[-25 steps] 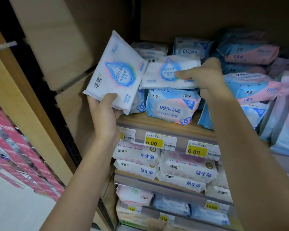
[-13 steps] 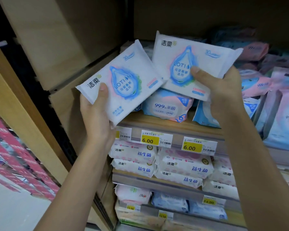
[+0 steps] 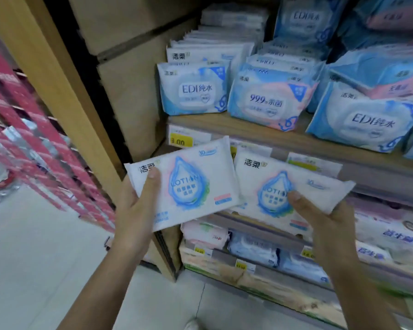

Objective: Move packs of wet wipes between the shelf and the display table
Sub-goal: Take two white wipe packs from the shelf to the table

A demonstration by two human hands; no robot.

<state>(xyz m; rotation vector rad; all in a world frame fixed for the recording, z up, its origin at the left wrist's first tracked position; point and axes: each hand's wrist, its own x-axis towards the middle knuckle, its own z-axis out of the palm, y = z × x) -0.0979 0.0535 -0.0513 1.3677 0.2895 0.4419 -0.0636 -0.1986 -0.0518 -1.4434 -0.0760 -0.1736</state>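
My left hand [image 3: 135, 210] grips a white wet wipes pack with a blue drop logo [image 3: 188, 184], thumb on its top left corner. My right hand [image 3: 320, 217] grips a second identical white pack [image 3: 281, 186], thumb across its logo. Both packs are held flat, side by side, in front of the shelf's price rail and clear of the shelf board [image 3: 236, 129]. On that board stand more packs: a blue EDI pack [image 3: 193, 91], a pink-blue 999 pack [image 3: 270, 101], and a row of white packs [image 3: 208, 48] behind.
The wooden shelf upright [image 3: 65, 103] runs down the left. Lower shelves [image 3: 260, 236] hold more wipes packs behind yellow price tags. A pink display rack [image 3: 34, 129] stands at far left. Pale floor [image 3: 45, 270] lies below, with a shoe tip [image 3: 191, 326] at the bottom edge.
Both hands have pulled the two white packs down and away from the upper shelf, now level with the price rail. The view has tilted down, so the floor shows.
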